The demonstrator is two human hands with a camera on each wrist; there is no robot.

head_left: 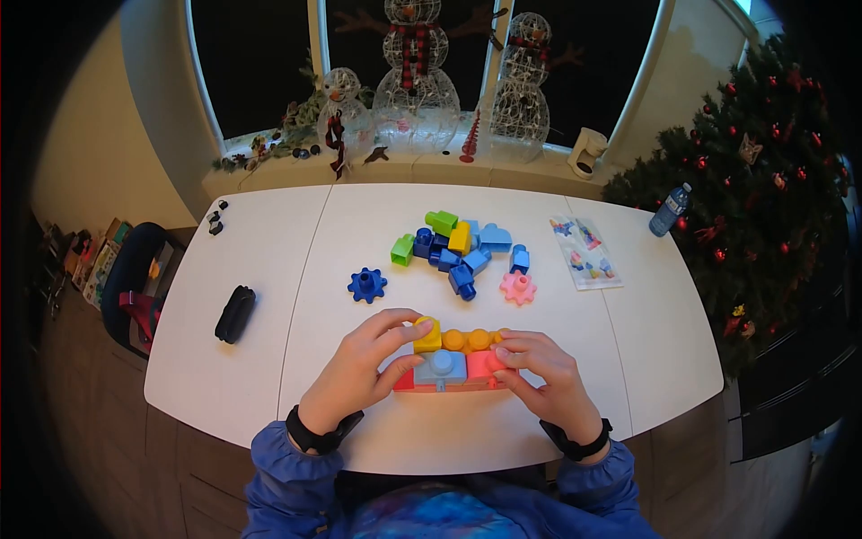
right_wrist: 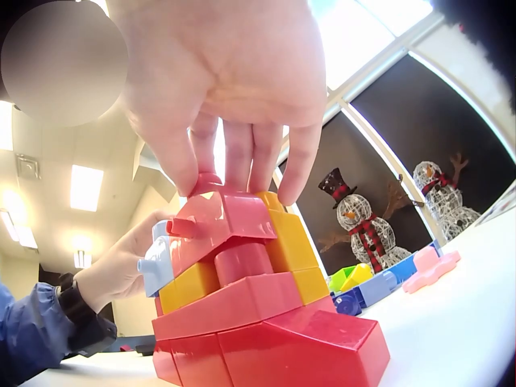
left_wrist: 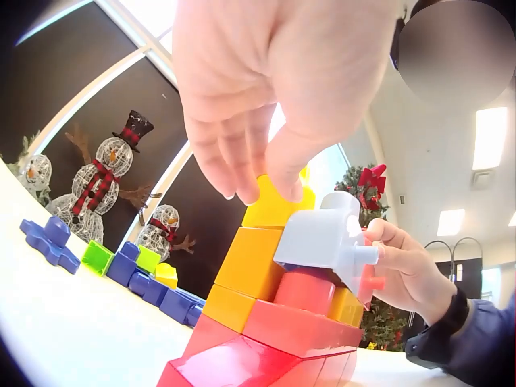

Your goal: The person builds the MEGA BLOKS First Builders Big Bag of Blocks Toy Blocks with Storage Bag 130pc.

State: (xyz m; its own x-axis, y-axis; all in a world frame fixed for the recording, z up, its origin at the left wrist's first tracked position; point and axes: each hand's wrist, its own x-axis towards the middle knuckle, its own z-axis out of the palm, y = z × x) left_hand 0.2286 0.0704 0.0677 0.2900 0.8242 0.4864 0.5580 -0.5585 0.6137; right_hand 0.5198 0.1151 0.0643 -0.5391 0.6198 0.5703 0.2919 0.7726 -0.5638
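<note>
A layered stack of toy building blocks stands near the front of the table, with red blocks (right_wrist: 258,343) forming its base. My left hand (head_left: 359,364) pinches a yellow block (left_wrist: 276,205) at the stack's left end between thumb and fingers. Close under that thumb is a light blue block (head_left: 440,367), tilted in the left wrist view. On the right end, my right hand (head_left: 549,375) grips a coral-red block (right_wrist: 230,222), its thumb on the near side and its fingers toward the back. Orange blocks (head_left: 467,340) with round studs line the far side between both hands.
Behind the stack lies a pile of loose blocks (head_left: 449,256), with a dark blue gear piece (head_left: 367,285) and a pink one (head_left: 518,287) nearer. A black case (head_left: 235,314) lies left. On the right are a picture sheet (head_left: 586,253) and a water bottle (head_left: 670,210).
</note>
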